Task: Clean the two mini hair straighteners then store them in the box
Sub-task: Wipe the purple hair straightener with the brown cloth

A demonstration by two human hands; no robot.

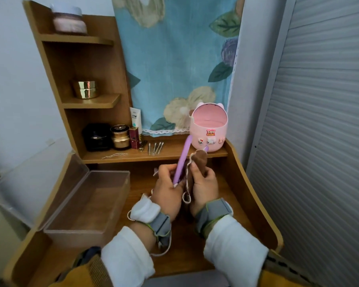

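Observation:
A purple mini hair straightener [183,159] stands nearly upright above the middle of the desk, its lower end gripped by my left hand [167,189]. My right hand [204,186] holds a brown cloth [197,163] with a pale stitched edge right beside the straightener. A small piece of a second pale object [155,171] shows behind my left hand; I cannot tell what it is. The clear plastic box [87,201] sits open on the desk's left side, its lid tipped back to the left, with nothing visible inside.
A pink Toy Story bin [209,129] stands on the low shelf behind my hands. Cosmetic jars [119,136], a tube, a red box and several cotton swabs [155,148] line that shelf. A white cord [163,250] trails from my left wrist. The desk has a raised curved edge at right.

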